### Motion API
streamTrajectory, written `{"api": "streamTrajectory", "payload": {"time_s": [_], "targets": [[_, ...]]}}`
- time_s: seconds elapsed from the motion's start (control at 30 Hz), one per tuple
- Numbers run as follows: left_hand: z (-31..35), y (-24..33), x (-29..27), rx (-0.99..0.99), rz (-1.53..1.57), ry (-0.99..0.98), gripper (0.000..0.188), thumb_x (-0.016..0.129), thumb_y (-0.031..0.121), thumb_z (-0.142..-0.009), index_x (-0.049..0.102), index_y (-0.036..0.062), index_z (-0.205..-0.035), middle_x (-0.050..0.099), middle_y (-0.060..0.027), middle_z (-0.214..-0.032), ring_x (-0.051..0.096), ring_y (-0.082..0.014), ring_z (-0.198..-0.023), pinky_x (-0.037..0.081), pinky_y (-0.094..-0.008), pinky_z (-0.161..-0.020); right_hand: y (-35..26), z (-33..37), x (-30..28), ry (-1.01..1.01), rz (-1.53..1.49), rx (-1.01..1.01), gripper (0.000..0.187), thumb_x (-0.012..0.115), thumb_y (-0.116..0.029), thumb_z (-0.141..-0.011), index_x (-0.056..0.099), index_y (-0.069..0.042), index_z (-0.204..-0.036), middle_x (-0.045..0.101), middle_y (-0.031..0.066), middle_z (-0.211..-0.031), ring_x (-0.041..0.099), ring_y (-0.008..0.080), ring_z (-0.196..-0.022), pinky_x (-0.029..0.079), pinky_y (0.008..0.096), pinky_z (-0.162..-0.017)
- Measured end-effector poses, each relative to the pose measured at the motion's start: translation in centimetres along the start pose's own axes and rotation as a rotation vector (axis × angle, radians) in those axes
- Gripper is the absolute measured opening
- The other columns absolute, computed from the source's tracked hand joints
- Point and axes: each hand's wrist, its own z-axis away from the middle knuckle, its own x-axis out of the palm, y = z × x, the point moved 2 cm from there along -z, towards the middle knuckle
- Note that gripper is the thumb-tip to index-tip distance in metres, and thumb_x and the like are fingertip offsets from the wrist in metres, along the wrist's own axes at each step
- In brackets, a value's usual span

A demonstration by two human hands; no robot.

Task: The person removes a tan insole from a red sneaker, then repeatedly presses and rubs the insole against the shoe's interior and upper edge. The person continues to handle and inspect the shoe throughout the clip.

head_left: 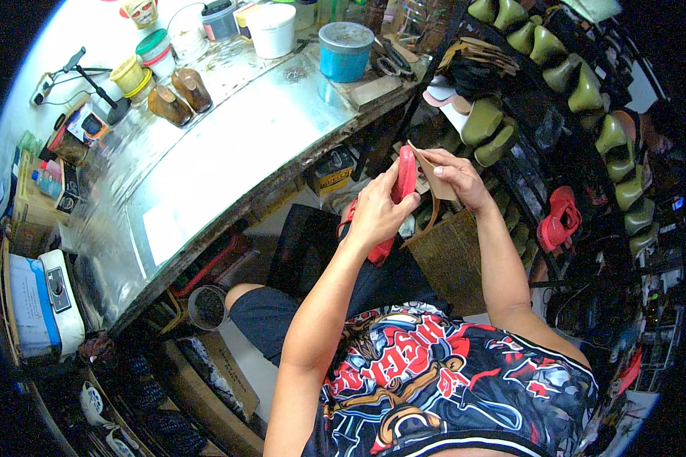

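- My left hand [381, 209] grips the red piece [407, 171], right of the tabletop [229, 167].
- My right hand [463, 181] pinches the tan sheet [440, 187] beside it.
- Risk: a slack pinch might let the sheet slip.

The workbench [229, 152] is silvery white. On it are a blue tub [343, 59] and brown shoe lasts [170, 107]. Beside it are a red shoe [406, 177], a tan sheet [436, 181], olive-green shoe lasts [585, 87] and a black shirt [427, 381] with red, white and orange pictures.
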Motion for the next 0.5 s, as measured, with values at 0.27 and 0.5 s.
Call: {"api": "streamTrajectory", "payload": {"time_s": [0.27, 0.5], "targets": [[-0.01, 0.15, -0.08, -0.017, 0.002, -0.019, 0.085, 0.080, 0.033, -0.088, 0.048, 0.0022, -0.160, 0.068, -0.0286, -0.137, 0.067, -0.0410, -0.127, 0.050, -0.0452, -0.111, -0.03, -0.02, 0.07, -0.002, 0.103, -0.062, 0.057, 0.065, -0.029, -0.095, 0.068, -0.002, -0.145, 0.066, 0.0156, -0.144, 0.059, 0.0267, -0.135, 0.042, 0.0379, -0.118], [0.05, 0.25, -0.13, 0.040, -0.033, -0.006, 0.082, 0.080, 0.032, -0.087, 0.052, -0.0016, -0.156, 0.069, -0.0272, -0.133, 0.068, -0.0401, -0.123, 0.051, -0.0448, -0.110, -0.86, 0.34, 0.23, 0.000, 0.138, -0.075, 0.056, 0.070, -0.026, -0.092, 0.070, -0.003, -0.143, 0.067, 0.0158, -0.143, 0.060, 0.0263, -0.134, 0.043, 0.0388, -0.118]]}}
